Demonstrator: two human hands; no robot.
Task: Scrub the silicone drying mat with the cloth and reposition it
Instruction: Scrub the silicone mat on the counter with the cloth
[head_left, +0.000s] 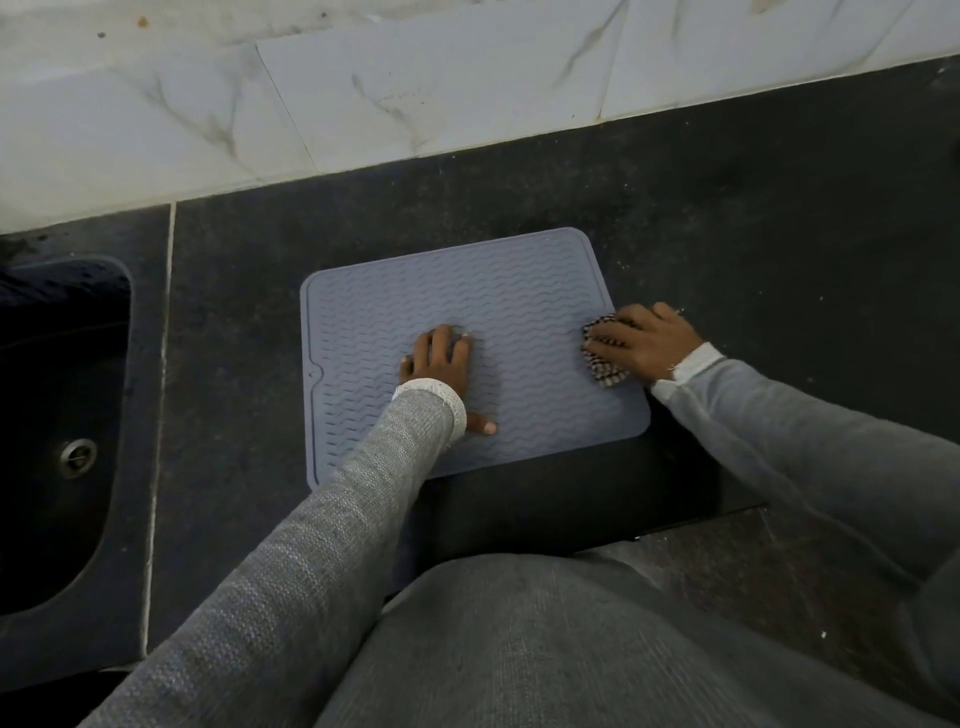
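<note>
The mat (519, 291) was grey-blue, ribbed with wavy lines inside a plain border. The cloth (602, 358) was checked dark and light. The counter (779, 218) was speckled black, the sink (62, 415) black as well. The wall (363, 93) was white marble with grey-brown veins. Sleeves (332, 519) were grey knit with white cuffs.

- One silicone drying mat (467, 312), grey-blue with wavy ridges.
- One checked cloth (602, 358).
- Two hands: a left hand (439, 364) and a right hand (641, 343).
- Two grey sleeves (311, 545).
- One dark worktop (753, 234).
- One sink (62, 441) with one drain (78, 457).
- One tiled wall (363, 93).
</note>
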